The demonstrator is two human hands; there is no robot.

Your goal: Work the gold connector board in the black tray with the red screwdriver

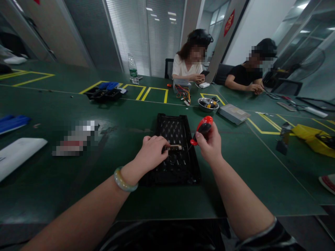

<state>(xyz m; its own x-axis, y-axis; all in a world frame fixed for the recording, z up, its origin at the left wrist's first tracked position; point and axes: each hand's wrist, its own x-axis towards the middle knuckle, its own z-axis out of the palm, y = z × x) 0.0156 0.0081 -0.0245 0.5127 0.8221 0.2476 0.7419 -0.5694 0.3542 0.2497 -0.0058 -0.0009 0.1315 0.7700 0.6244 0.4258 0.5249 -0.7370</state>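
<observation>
In front of me a black plastic panel (pixel 180 170) with raised edges and rows of shiny slots or studs lies on the table. My left hand (pixel 153 151), a bracelet on its wrist, reaches over the panel's left edge. Its fingers are closed on one end of a small metallic strip-like part (pixel 176 147), held at the panel's middle. A red and black screwdriver (pixel 205 126) is gripped in my right hand (pixel 211 144) over the panel's right edge. Its thin shaft slants down towards the part; I cannot tell whether the tip touches it.
The green table (pixel 251 188) carries a black tray (pixel 104 92) with blue items, a steel bowl (pixel 208 104) of parts, a grey metal box (pixel 233 113), coloured cables (pixel 183 92), a bottle (pixel 133 69) and a yellow bag (pixel 314 139). Two people sit across.
</observation>
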